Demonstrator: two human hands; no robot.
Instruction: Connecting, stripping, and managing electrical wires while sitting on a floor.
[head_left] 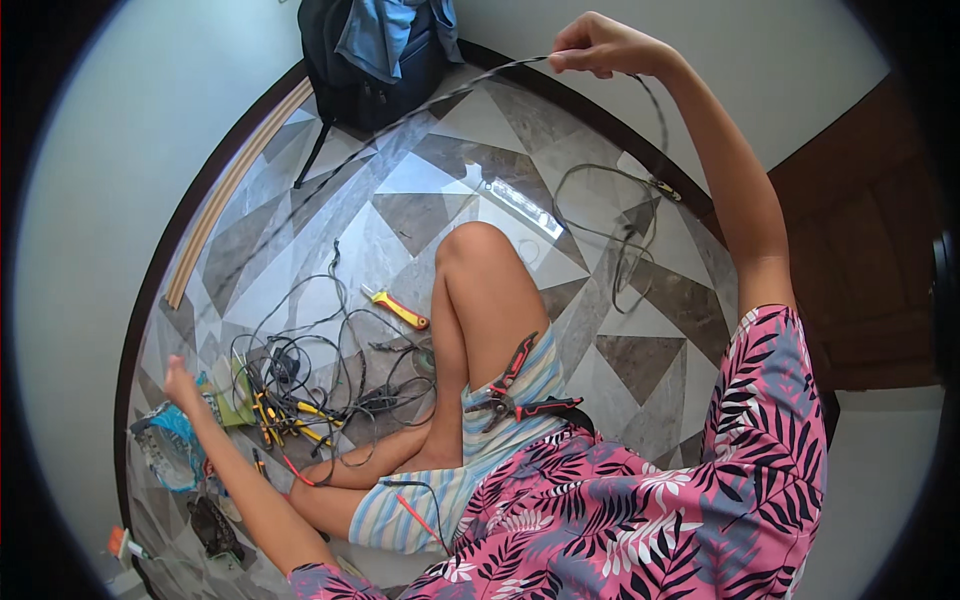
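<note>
A thin, dark, twisted cable (pixel 448 97) stretches in a long arc across the floor from upper right to lower left. Up at the top right, my right hand (pixel 605 45) pinches it, and its slack drops behind in loops to the floor. Low at the left, my closed left hand (pixel 182 384) is at the other end of the stretch, where motion blurs the cable. Across my lap lie open pliers (pixel 512 398) with red and black handles. A red probe (pixel 415 516) on a black lead rests on my shorts.
Tangled black cords (pixel 345 385) and yellow-handled pliers (pixel 268 418) lie beside my legs, near a yellow-red knife-like tool (pixel 400 308). A blue plastic bag (pixel 172 445) is at left. A black backpack (pixel 370 95) and wooden strips (pixel 238 190) line the wall; a brown door (pixel 860 250) stands right.
</note>
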